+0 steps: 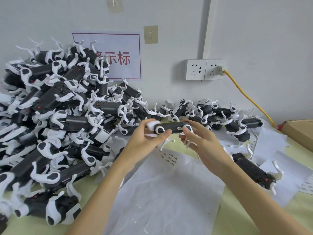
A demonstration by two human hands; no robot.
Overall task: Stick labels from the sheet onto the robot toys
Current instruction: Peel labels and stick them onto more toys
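Both hands hold one black-and-white robot toy (169,128) level above the label sheet (162,187) on the counter (254,216). The left hand (144,138) grips its head end with curled fingers, while the right hand (201,139) pinches the rear end. A big pile of robot toys (55,116) lies to the left.

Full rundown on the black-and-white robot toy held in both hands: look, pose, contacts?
The black-and-white plastic robot toy has a long dark body, round white leg joints with black centres, and thin white legs pointing down. It is held roughly level above the white label sheet, clear of it. The left hand grips its left end, the right hand its right. A small pale label shows on its side.
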